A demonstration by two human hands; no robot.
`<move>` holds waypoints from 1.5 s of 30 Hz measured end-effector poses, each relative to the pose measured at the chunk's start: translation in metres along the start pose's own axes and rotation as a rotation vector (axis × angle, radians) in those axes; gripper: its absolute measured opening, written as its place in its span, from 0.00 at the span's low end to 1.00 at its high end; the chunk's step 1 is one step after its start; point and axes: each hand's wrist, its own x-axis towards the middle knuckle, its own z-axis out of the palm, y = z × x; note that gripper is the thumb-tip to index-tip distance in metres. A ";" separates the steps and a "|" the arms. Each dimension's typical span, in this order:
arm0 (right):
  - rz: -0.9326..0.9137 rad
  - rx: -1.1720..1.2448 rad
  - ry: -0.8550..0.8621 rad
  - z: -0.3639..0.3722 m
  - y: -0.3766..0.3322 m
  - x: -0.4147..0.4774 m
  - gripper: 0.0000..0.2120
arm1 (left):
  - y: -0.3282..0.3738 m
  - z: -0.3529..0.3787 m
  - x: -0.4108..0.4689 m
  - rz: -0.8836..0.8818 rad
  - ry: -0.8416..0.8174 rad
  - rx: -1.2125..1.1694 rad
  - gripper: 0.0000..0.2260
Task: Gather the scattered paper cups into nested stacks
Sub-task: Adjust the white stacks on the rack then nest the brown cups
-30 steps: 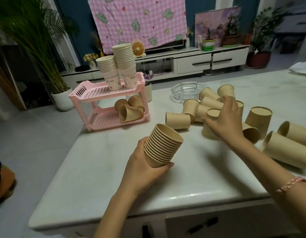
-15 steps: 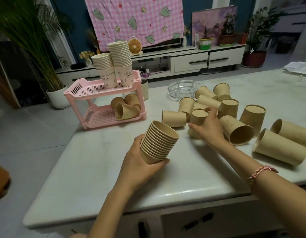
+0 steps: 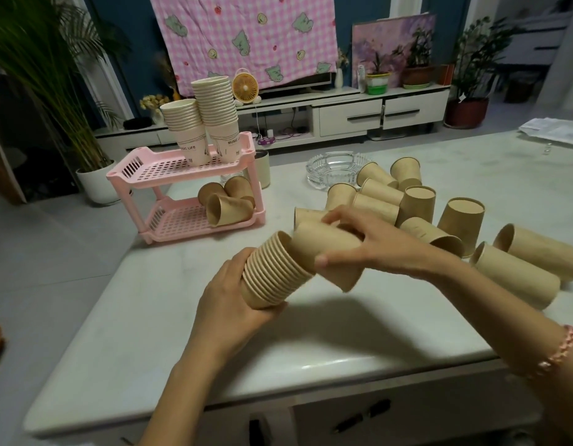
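Two hands worked above the table point(image 3: 149, 333): the left hand point(image 3: 228, 304) gripped a tilted nested stack point(image 3: 273, 273), the right hand point(image 3: 372, 249) clasped a single cup point(image 3: 323, 249) at its mouth. Loose cups point(image 3: 417, 204) lay scattered beyond, near a pink rack point(image 3: 182, 170).

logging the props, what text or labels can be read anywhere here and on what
"MUSIC LIFE": on the bottom cup of the shorter white cup stack on the pink rack.
"MUSIC L", the rest cut off by the rack post: on the bottom cup of the taller white cup stack.
Small marks under both: too small to read.
Faint mark on a brown cup: unreadable.
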 end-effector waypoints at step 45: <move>-0.090 -0.394 0.341 0.045 0.033 0.103 0.27 | 0.002 -0.001 0.005 -0.107 0.038 0.016 0.31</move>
